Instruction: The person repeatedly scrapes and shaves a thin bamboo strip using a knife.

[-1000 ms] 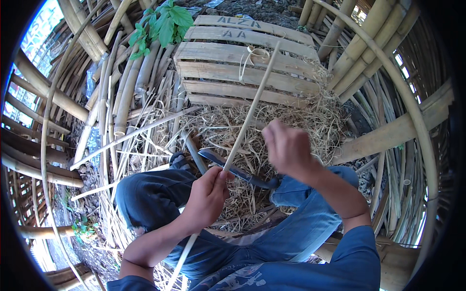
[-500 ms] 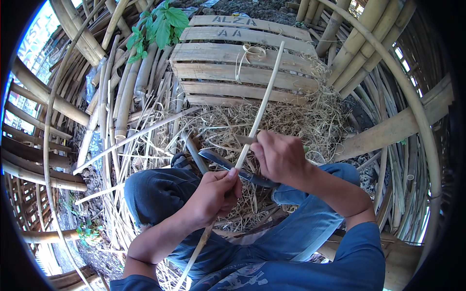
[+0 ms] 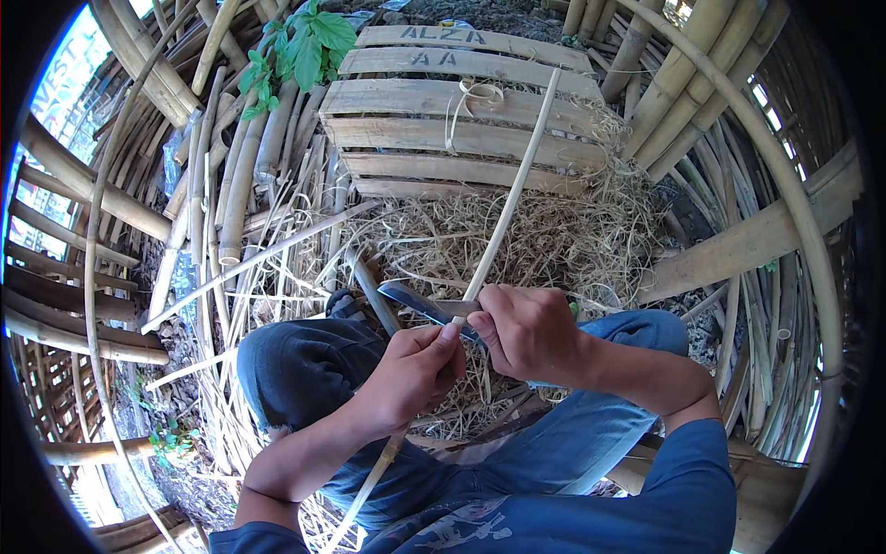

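A long pale bamboo strip [image 3: 509,212] slants from my lap up toward the wooden crate. My left hand [image 3: 413,371] is closed round its lower part, thumb on top. My right hand [image 3: 533,334] grips a small knife; its short blade [image 3: 456,307] lies across the strip just beyond my left thumb. The knife's handle is hidden in my fingers. Under the blade, a dark curved object [image 3: 411,300] with a greyish edge shows between my legs; I cannot make out its kind. The strip's tail [image 3: 369,494] crosses my left thigh.
A slatted wooden crate [image 3: 461,138] lies ahead, with a curled shaving [image 3: 480,94] on it. Fine shavings [image 3: 544,235] cover the ground before me. Bamboo poles [image 3: 242,189] and split strips lie at left, near a leafy plant [image 3: 312,51]. Thick bamboo [image 3: 757,245] stands at right.
My right hand has drawn the knife down along the strip toward my left hand. The strip's far end has swung slightly right. My left hand keeps its hold.
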`<state>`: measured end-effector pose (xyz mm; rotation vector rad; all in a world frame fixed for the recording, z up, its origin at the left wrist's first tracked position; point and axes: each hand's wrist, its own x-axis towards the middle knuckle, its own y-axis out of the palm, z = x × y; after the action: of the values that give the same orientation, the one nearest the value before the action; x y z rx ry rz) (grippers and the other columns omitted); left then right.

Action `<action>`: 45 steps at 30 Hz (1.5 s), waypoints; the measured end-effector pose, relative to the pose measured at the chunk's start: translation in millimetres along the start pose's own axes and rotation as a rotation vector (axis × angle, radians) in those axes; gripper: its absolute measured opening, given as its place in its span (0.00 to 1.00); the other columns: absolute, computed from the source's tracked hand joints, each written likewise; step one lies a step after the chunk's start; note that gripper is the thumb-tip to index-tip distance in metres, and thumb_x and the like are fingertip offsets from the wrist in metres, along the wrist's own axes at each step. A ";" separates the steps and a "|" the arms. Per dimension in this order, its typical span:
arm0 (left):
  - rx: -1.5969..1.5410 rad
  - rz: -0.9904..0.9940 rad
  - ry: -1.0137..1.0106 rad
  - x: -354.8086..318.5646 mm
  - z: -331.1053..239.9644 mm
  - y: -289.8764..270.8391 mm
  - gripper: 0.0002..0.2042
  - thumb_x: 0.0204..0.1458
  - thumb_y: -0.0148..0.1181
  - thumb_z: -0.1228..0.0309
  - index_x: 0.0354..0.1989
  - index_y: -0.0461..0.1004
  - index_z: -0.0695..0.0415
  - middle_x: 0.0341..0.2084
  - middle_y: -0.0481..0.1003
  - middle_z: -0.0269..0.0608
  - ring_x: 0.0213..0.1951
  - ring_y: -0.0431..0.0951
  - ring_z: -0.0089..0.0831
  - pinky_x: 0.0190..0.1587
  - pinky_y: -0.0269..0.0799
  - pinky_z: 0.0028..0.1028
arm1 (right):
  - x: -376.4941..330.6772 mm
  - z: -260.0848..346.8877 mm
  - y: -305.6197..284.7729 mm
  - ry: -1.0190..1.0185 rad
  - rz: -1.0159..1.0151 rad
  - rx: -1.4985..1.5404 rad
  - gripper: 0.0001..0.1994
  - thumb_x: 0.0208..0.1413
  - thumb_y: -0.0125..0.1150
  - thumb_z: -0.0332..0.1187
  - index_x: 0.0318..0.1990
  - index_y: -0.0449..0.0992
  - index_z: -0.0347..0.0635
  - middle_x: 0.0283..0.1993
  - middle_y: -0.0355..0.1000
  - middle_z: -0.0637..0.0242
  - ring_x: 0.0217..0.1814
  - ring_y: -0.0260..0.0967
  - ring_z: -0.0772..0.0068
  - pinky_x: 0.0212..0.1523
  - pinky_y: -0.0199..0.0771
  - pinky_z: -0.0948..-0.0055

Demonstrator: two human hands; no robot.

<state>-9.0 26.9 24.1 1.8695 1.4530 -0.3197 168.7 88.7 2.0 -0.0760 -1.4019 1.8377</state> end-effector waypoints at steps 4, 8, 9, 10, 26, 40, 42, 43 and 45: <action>0.100 -0.024 0.050 0.7 1.0 2.9 0.21 0.66 0.37 0.58 0.24 0.65 0.59 0.09 0.54 0.26 0.10 0.49 0.15 0.13 0.43 0.20 | 3.1 -7.7 -2.8 -0.100 -0.043 -0.108 0.10 0.57 0.54 0.36 0.28 0.67 0.39 0.17 0.66 0.62 0.15 0.68 0.65 0.14 0.67 0.68; 0.134 -0.017 0.099 1.3 1.3 3.7 0.21 0.66 0.38 0.58 0.25 0.65 0.59 0.10 0.55 0.26 0.11 0.50 0.15 0.13 0.43 0.20 | 1.5 -8.5 -2.8 -0.096 -0.062 -0.128 0.11 0.57 0.53 0.34 0.26 0.63 0.40 0.18 0.60 0.63 0.16 0.64 0.61 0.16 0.64 0.64; 0.133 -0.014 0.106 1.3 1.7 3.4 0.20 0.66 0.38 0.59 0.25 0.65 0.59 0.10 0.55 0.26 0.11 0.50 0.15 0.13 0.43 0.20 | 1.0 -9.7 -2.8 -0.095 -0.062 -0.127 0.11 0.57 0.53 0.34 0.26 0.63 0.40 0.18 0.60 0.63 0.16 0.64 0.61 0.16 0.64 0.64; 0.133 -0.015 0.105 1.2 1.8 3.3 0.20 0.66 0.38 0.59 0.25 0.65 0.59 0.10 0.55 0.26 0.11 0.50 0.15 0.13 0.43 0.20 | 0.5 -11.5 -2.8 -0.091 -0.059 -0.141 0.11 0.57 0.53 0.35 0.26 0.63 0.40 0.18 0.60 0.63 0.16 0.64 0.61 0.16 0.64 0.64; -0.008 0.096 -0.037 -10.0 2.9 3.8 0.21 0.66 0.37 0.59 0.25 0.66 0.59 0.09 0.53 0.27 0.10 0.48 0.16 0.13 0.43 0.21 | 13.0 -68.5 -15.8 0.186 -0.223 -0.345 0.14 0.64 0.45 0.37 0.26 0.64 0.42 0.12 0.62 0.65 0.08 0.61 0.68 0.09 0.60 0.66; 0.066 0.043 0.028 -5.1 3.7 1.8 0.20 0.66 0.38 0.58 0.26 0.67 0.59 0.09 0.55 0.27 0.10 0.51 0.16 0.13 0.44 0.20 | -3.7 -11.3 -4.0 -0.049 -0.085 -0.071 0.10 0.57 0.52 0.33 0.26 0.64 0.40 0.17 0.63 0.62 0.14 0.65 0.62 0.15 0.65 0.66; 0.104 0.029 0.044 -4.4 4.4 1.6 0.20 0.66 0.39 0.58 0.26 0.67 0.59 0.09 0.56 0.27 0.10 0.51 0.16 0.13 0.45 0.20 | -2.0 -15.8 -5.3 -0.062 -0.065 -0.104 0.09 0.56 0.52 0.31 0.26 0.64 0.39 0.18 0.62 0.61 0.16 0.65 0.59 0.17 0.66 0.64; 0.138 0.016 0.061 -4.1 4.4 1.6 0.20 0.66 0.39 0.58 0.26 0.67 0.59 0.10 0.56 0.27 0.10 0.52 0.16 0.13 0.46 0.20 | -0.8 -17.7 -5.6 -0.054 -0.090 -0.118 0.09 0.56 0.53 0.31 0.26 0.64 0.39 0.18 0.62 0.61 0.16 0.65 0.59 0.17 0.66 0.64; 0.151 0.005 0.059 -3.8 4.3 3.2 0.20 0.66 0.39 0.59 0.26 0.67 0.59 0.10 0.56 0.27 0.10 0.52 0.16 0.13 0.46 0.20 | -0.9 -19.9 -6.4 -0.041 -0.115 -0.135 0.09 0.55 0.53 0.31 0.26 0.63 0.40 0.18 0.61 0.61 0.16 0.64 0.59 0.17 0.66 0.64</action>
<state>-6.3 21.0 24.6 2.0178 1.4994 -0.3837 182.6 104.1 -0.7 -0.0253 -1.5261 1.6585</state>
